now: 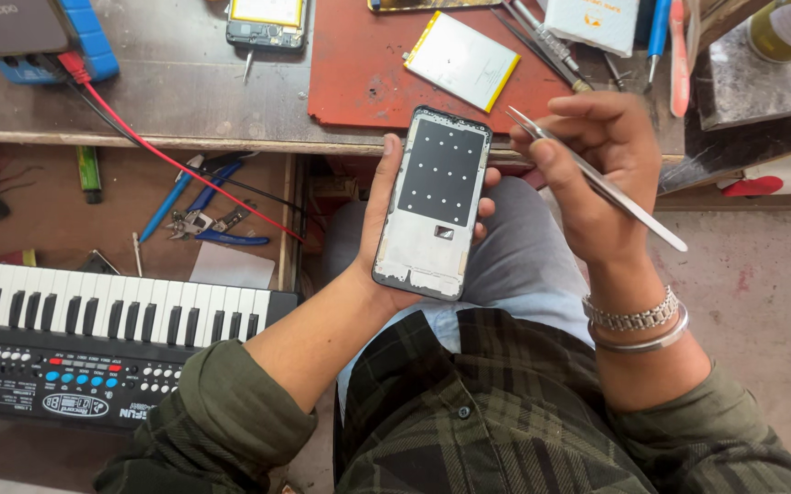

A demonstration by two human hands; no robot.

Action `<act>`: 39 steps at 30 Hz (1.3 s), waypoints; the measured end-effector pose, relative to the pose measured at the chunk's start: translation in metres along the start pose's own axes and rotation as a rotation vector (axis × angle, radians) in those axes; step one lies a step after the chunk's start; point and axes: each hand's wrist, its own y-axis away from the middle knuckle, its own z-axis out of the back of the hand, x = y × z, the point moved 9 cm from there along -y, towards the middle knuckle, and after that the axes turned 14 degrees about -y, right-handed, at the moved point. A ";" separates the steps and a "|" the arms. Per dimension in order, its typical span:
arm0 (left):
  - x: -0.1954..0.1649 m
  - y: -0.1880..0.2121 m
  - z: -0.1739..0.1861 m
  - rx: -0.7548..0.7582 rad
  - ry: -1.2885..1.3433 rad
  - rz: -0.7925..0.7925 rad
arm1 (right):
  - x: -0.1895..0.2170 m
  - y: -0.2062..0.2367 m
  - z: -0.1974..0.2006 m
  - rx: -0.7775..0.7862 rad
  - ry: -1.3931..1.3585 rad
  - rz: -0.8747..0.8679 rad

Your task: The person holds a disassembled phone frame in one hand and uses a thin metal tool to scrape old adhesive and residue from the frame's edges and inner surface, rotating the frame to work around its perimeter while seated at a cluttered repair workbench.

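Centre frame, left hand [386, 233] grips the stripped phone frame [432, 206], right hand [597, 174] pinching tweezers [597, 178]; battery [461, 60] already out on the bench [185, 91], reassembly apparently pending.

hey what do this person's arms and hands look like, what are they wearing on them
Both hands are bare, no gloves. The left hand comes from an olive-green sleeve pushed up past the forearm. The right hand has the same olive sleeve rolled back, and its wrist carries a silver metal link bracelet plus a plain silver bangle below it. No rings show.
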 end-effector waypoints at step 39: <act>-0.015 -0.013 0.016 0.064 -0.066 0.035 | -0.035 -0.063 -0.023 0.174 0.235 -0.116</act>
